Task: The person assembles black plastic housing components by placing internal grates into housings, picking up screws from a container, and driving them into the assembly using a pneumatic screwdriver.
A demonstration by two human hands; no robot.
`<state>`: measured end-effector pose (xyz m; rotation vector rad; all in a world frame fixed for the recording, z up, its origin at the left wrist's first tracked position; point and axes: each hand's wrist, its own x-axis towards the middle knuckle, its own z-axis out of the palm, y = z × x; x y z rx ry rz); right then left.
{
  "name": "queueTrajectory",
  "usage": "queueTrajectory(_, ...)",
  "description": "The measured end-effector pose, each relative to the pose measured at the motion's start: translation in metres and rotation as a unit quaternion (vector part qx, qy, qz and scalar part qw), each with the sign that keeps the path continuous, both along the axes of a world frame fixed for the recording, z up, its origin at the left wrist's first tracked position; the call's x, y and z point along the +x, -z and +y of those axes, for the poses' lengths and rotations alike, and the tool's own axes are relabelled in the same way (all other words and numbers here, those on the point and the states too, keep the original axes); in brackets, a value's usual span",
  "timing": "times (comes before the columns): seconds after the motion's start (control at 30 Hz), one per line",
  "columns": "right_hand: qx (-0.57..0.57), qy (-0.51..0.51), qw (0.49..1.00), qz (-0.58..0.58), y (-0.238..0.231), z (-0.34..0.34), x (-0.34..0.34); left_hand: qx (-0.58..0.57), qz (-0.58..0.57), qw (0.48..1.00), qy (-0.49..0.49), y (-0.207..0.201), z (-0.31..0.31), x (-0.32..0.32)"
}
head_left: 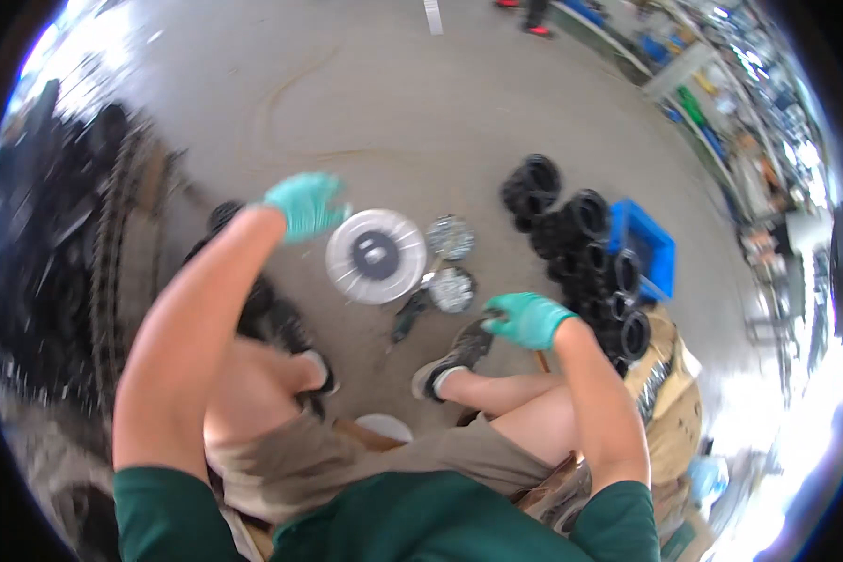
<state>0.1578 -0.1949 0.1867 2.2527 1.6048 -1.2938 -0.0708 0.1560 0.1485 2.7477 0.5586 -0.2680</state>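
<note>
Probably risking a spill from the upper round dish of shiny silvery pieces (pixel 451 237) or its lower twin (pixel 451 290), at three and four o'clock of the large white round disc with a dark grey centre (pixel 376 256), through too low a sweep of either hand. Possibly also risking a snag or a scuffed rim from the dark green-and-black handheld power tool (pixel 407 315), lying on the floor just beside the disc at five o'clock and pointing its slim end in among the dishes.

Holding the left hand in a thin turquoise glove (pixel 306 208) at ten o'clock of the disc, angling the forearm toward one o'clock; loosely bending unclenched fingers toward three, showing nothing gripped, blurring too much for telling contact with the rim. Holding the right hand in a matching glove (pixel 531 321) farther out at four o'clock, bending the elbow, angling the forearm toward eleven; curling the fingers toward nine, hiding the palm, leaving any grasp impossible to tell.
</note>
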Motion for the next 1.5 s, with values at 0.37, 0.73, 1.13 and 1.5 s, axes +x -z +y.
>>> queueTrajectory(0.37, 0.052, 0.115, 0.991, 0.046, 0.067, -0.013, 0.044, -0.137, -0.122, 0.851, -0.491, 0.057, -0.095, -0.374)
queueTrajectory(0.73, 0.026, 0.132, 0.987, 0.086, 0.089, -0.008, 0.052, 0.023, -0.185, 0.724, -0.664, 0.161, -0.272, -0.459)
queueTrajectory(1.13, 0.053, 0.11, 0.991, 0.062, 0.074, 0.037, 0.021, 0.154, -0.338, 0.758, -0.537, 0.004, -0.137, -0.465)
queueTrajectory(1.5, 0.067, 0.108, 0.989, 0.073, 0.106, 0.047, 0.029, 0.264, -0.074, 0.717, -0.641, -0.022, -0.063, -0.537)
